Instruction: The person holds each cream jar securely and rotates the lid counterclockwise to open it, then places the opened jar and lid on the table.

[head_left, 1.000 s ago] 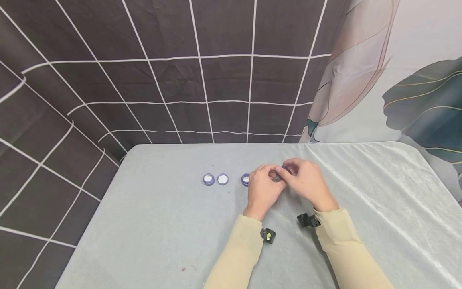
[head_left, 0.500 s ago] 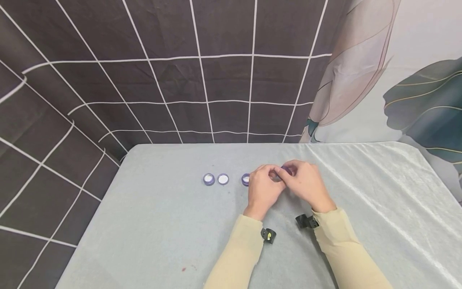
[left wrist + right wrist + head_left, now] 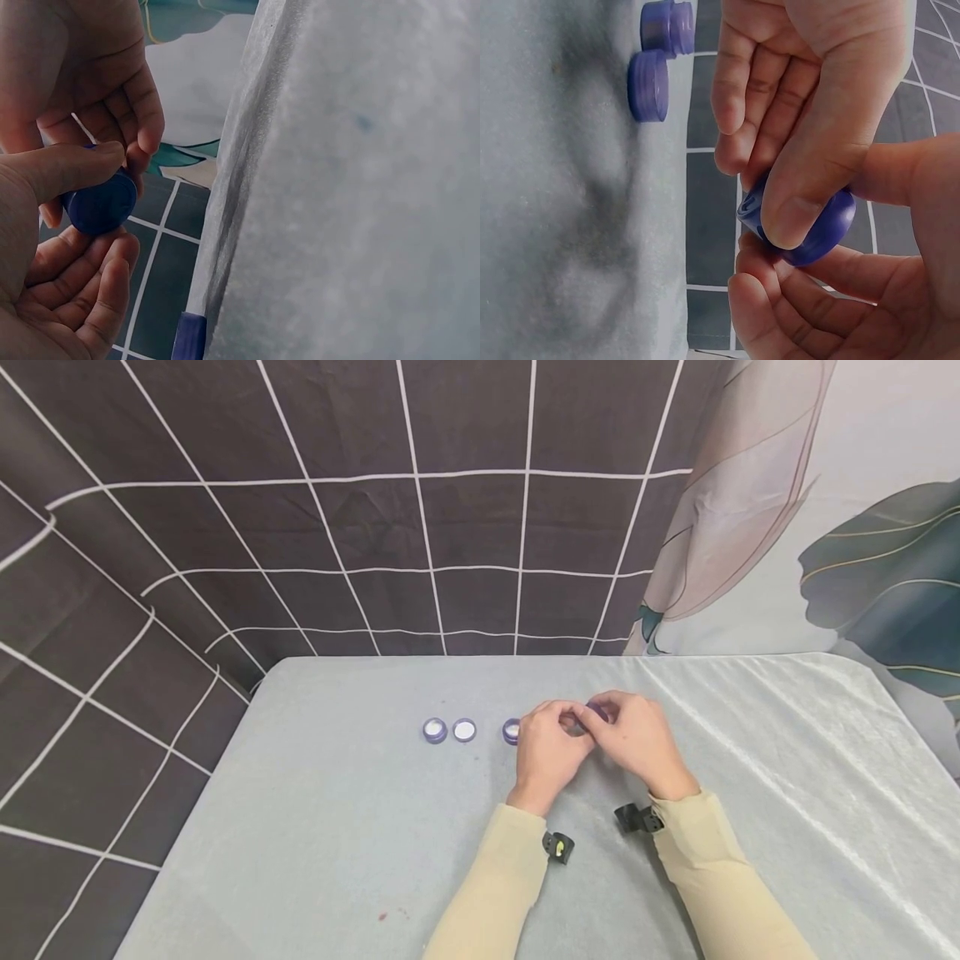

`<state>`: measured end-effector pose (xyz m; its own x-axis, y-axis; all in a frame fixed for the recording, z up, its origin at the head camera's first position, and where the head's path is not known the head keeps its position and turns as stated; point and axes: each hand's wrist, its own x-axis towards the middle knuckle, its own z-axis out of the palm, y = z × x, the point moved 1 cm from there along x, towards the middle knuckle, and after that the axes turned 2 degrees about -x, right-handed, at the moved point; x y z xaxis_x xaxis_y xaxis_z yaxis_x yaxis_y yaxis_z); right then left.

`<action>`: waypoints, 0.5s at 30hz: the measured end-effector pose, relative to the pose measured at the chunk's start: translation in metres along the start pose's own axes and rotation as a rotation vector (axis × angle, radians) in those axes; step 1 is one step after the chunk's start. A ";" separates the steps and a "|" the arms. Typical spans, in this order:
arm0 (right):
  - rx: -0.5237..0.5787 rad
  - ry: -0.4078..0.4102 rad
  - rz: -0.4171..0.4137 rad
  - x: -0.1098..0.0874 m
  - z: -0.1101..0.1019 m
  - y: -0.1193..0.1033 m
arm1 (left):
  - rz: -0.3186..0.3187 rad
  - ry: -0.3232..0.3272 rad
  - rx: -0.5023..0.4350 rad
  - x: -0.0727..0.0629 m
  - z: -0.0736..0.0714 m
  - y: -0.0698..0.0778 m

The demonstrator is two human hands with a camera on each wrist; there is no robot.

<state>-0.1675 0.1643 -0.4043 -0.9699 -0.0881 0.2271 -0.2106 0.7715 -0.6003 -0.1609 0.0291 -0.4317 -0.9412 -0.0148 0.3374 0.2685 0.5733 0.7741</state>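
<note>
A small round purple-blue jar (image 3: 829, 225) is between my two hands above the right part of the table. My left hand (image 3: 551, 747) pinches it, the thumb across its side in the right wrist view. My right hand (image 3: 637, 735) grips it from the other side, its thumb crossing toward the left hand in the head view. The fingers hide much of the jar (image 3: 101, 204), and I cannot tell how its lid sits. Just left of my left hand stands an open purple jar (image 3: 511, 732), partly covered by that hand.
Farther left on the grey cloth-covered table (image 3: 322, 827) lie another open jar (image 3: 434, 731) and a round lid (image 3: 465, 730) with a white inside. A dark gridded curtain (image 3: 480, 527) hangs behind, with a patterned curtain (image 3: 787, 552) at the right.
Both hands keep their hold on the jar in nearly the same place, with only slight finger and right wrist movement. The things on the table stay put.
</note>
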 end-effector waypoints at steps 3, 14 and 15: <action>0.001 -0.005 0.004 0.001 -0.001 0.000 | -0.011 -0.008 -0.005 0.000 0.000 0.000; 0.012 -0.028 0.017 0.002 -0.005 0.000 | -0.013 -0.004 -0.015 0.000 0.000 0.001; 0.013 -0.028 0.018 0.002 -0.005 0.000 | -0.013 -0.004 -0.017 0.000 0.000 0.001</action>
<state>-0.1686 0.1670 -0.4000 -0.9766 -0.0921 0.1946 -0.1945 0.7647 -0.6144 -0.1608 0.0297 -0.4313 -0.9456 -0.0187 0.3247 0.2593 0.5595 0.7872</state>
